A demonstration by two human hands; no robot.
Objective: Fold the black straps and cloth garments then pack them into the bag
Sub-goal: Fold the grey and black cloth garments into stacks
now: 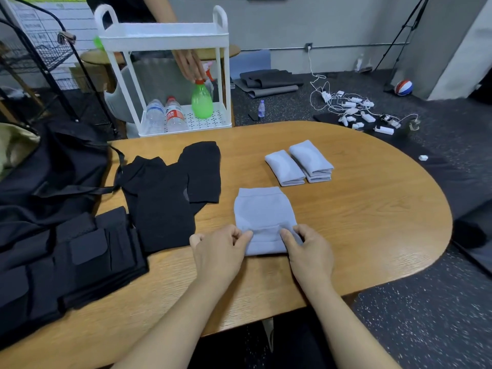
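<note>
Both hands pinch the near hem of the grey cloth piece [263, 214]: left hand [219, 251] w/ thumb + forefinger closed on the left part of the folded-up edge, right hand [310, 251] same on the right part. Grip narrow, holding fabric, not flat-pressing. Near edge is turned up a little way over the body; far end lies flat on the counter [372, 209].

Landmark = that grey piece. Beyond it & to the right: two folded grey pieces [299, 165], side by side, touching. Left of it: flat black garment [170, 193], unfolded. Further left, at counter edge: black strap bundle [80, 262] w/ pockets, also not folded. Behind that, far left: black bag [53, 166], mouth not clearly visible.

Step judged: early roll/fold of third grey piece; most of task left (black items, packing).

Risks:
- knit is soft, so uneven pinch between hands → skewed fold, won't match the two done.
- fold is close to the near counter edge; pulling back could drag the piece off.
- letting go early → hem springs open.
- far end may creep/bunch since nothing pins it.
- another person's hand [190, 65] at the white cart [165, 35] beyond the counter; well apart, low interference.
</note>
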